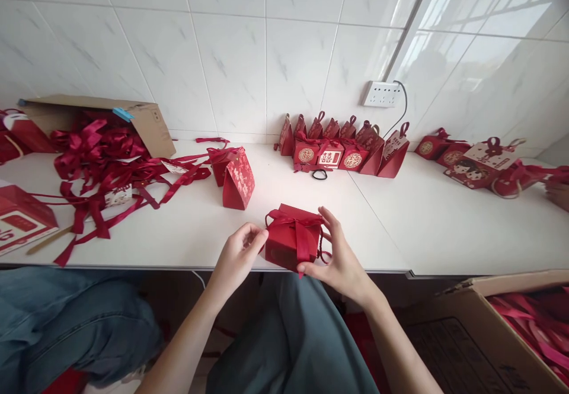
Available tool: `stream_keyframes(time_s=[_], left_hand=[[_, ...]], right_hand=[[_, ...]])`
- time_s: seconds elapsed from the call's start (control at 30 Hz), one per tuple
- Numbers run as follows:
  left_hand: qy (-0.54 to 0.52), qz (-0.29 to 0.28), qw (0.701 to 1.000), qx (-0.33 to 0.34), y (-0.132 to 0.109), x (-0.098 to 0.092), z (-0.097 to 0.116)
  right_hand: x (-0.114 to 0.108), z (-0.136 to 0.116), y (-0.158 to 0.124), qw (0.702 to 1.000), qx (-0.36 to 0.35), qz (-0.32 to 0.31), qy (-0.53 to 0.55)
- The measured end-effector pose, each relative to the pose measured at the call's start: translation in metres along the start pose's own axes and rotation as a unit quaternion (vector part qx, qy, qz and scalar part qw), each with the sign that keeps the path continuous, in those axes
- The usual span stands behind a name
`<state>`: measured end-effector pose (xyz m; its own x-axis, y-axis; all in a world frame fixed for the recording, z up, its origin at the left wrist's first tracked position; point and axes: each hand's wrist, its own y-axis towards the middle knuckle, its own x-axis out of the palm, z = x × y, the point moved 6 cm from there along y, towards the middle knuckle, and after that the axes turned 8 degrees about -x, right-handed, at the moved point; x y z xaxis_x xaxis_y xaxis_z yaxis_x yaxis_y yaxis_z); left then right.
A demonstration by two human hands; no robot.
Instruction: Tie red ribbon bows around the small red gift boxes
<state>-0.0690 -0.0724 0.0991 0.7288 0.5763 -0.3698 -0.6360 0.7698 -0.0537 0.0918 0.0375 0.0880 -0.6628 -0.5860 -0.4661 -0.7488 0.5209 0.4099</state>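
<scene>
A red gift box (pixel 282 243) with a satin ribbon (pixel 303 243) across its front is at the table's front edge, straight ahead of me. Twisted red cords hang at its sides. My left hand (pixel 240 252) is closed at the box's left edge, thumb and forefinger pinched together by the cord. With its fingers curved round the right side, my right hand (pixel 340 258) grips the box, thumb low by the ribbon's end. Just behind stands a peaked red box (pixel 240 181) with a floral print.
Finished-looking red boxes (pixel 331 156) stand in rows by the tiled wall, below a power strip (pixel 381 94). A tipped carton (pixel 153 127) spills ribbons (pixel 95 163) at left. Another carton (pixel 457 323) is at lower right. Someone's denim-clad leg (pixel 84 323) is at left.
</scene>
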Motion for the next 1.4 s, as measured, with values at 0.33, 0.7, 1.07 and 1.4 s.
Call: stream_keyframes(time_s=[0.33, 0.7, 1.07, 1.4], left_hand=[[-0.108, -0.125, 0.985, -0.039, 0.009, 0.0, 0.009], [-0.132, -0.23, 0.962, -0.065, -0.033, 0.036, 0.004], [0.055, -0.337, 0.936, -0.091, 0.005, -0.017, -0.027], [0.001, -0.095, 0.995, 0.016, 0.047, 0.021, 0.007]], right_hand=[[0.009, 0.003, 0.011, 0.998, -0.025, 0.025, -0.053], [0.009, 0.005, 0.009, 1.0, 0.002, 0.024, -0.004], [-0.036, -0.003, 0.013, 0.999, 0.011, 0.021, 0.044], [-0.021, 0.006, 0.04, 0.982, 0.168, 0.056, -0.06]])
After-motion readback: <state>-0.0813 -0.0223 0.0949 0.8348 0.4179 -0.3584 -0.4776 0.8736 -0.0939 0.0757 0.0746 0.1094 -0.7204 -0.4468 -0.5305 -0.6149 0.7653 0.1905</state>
